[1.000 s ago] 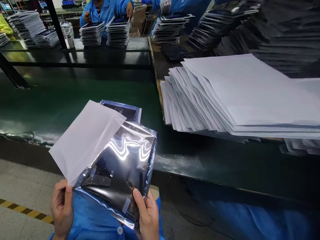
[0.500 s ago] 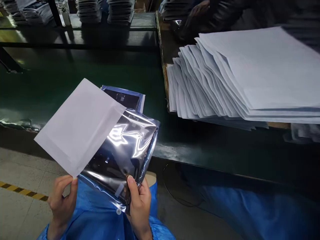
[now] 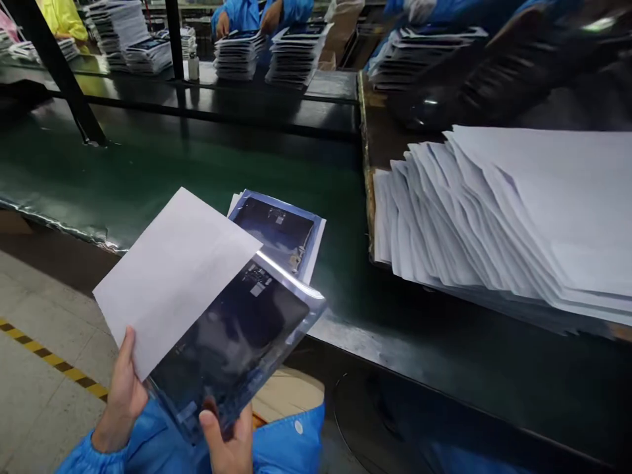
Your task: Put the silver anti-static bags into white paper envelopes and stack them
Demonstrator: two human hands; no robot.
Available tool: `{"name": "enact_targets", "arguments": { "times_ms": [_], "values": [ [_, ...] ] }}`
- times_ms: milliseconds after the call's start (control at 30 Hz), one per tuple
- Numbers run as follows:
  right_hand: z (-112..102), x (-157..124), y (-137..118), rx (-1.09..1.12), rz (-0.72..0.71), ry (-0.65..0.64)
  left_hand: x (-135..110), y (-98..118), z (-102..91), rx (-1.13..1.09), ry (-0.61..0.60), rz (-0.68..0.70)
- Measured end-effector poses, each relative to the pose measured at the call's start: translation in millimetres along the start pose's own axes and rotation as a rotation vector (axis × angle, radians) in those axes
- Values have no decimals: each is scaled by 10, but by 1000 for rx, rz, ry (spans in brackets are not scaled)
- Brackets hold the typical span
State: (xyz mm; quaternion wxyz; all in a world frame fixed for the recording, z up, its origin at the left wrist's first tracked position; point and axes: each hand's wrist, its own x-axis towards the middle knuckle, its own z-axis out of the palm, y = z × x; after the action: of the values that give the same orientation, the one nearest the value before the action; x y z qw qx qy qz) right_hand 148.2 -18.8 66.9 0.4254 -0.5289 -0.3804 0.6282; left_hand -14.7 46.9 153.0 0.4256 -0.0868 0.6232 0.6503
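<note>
My left hand [image 3: 121,395] grips the lower edge of a white paper sheet [image 3: 175,273], thumb on top. That sheet lies over a shiny dark anti-static bag [image 3: 237,339] holding a flat dark board. My right hand [image 3: 227,441] pinches the bag's lower corner from underneath, thumb on its face. Both are held above my lap in front of the green conveyor belt [image 3: 148,171]. Another bagged board [image 3: 279,230] lies on a white sheet on the belt just behind them.
A fanned stack of white sheets [image 3: 498,210] rests on a raised board at the right. Piles of bagged boards [image 3: 296,52] stand beyond the belt, where people in blue coats work. A yellow-striped floor line [image 3: 54,362] runs at the lower left.
The bag and sheet have tilted flatter and the glare has gone from the bag. The view swung left and up, so the stack of sheets sits further right.
</note>
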Motion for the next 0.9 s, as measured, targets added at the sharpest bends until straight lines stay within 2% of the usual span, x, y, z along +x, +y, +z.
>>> {"name": "enact_targets", "arguments": {
  "times_ms": [67,133,167,200,267,300,367,400,467,633,800,900],
  "values": [
    [-232,30,18,-110,-21,-138,56,88,-116,49,30,10],
    [-545,152,-78,-193,-25,-150,132,161,-305,112,52,3],
    [-698,235,-153,-202,-14,-56,183,186,-414,142,51,-13],
    [-827,324,-234,-155,-10,103,241,199,-524,175,41,-40],
    [-972,496,-368,37,24,246,376,180,-721,254,-25,-121],
    [-980,572,-404,130,57,231,447,147,-799,299,-81,-171],
    [-893,707,-396,235,140,99,576,41,-904,385,-197,-253],
    [-821,765,-355,243,171,50,628,-24,-932,422,-238,-275],
    [-677,857,-229,236,193,34,696,-157,-959,474,-273,-273],
    [-534,865,-4,257,196,159,731,-402,-1013,515,-210,-219],
    [-582,672,-8,273,298,170,737,-537,-1139,546,-131,-220],
    [-676,565,52,229,329,235,664,-577,-1206,559,-121,-223]
  ]
}}
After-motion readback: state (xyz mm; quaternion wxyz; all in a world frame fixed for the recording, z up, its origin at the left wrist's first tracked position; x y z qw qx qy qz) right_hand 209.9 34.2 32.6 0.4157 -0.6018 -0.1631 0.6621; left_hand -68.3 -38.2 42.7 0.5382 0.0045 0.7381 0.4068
